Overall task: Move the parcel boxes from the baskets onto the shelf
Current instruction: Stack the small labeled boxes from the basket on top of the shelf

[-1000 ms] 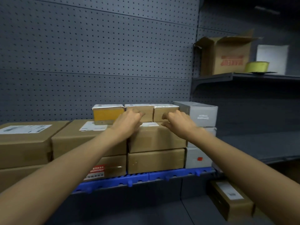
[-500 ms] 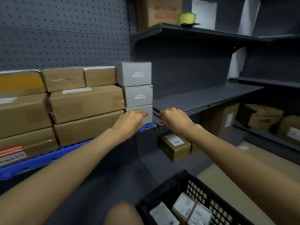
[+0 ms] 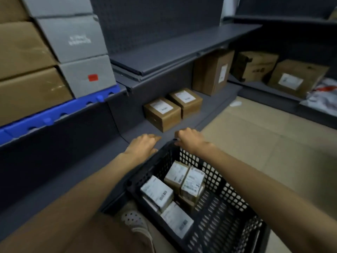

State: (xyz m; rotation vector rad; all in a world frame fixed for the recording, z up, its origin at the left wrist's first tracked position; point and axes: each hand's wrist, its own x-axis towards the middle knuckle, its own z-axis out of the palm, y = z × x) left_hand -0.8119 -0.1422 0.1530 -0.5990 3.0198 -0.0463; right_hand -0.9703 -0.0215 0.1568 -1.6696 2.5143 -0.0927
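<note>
Nearest me, a black mesh basket [image 3: 224,203] sits on the floor beside a white shoe [image 3: 135,222]. Several small labelled parcels [image 3: 175,190] lie loose in its bottom, waiting to be moved.

A second ago both hands were up at the stacked boxes on the shelf. Now the view has swung down and right, and the hands have dropped to the basket. I judge that one placement is finished and the next pick is starting.

My left hand [image 3: 143,146] hovers just outside the basket's far left rim, fingers loosely curled, holding nothing. My right hand [image 3: 190,139] is over the basket's far corner, fingers bent down; it seems to touch the rim, but I cannot tell whether it grips it.

Beyond the hands, two brown boxes [image 3: 173,109] sit on the lowest shelf. Up left, grey boxes [image 3: 80,57] and brown ones are stacked on a blue-edged shelf [image 3: 54,115]. An empty dark shelf [image 3: 173,50] runs right of them.
</note>
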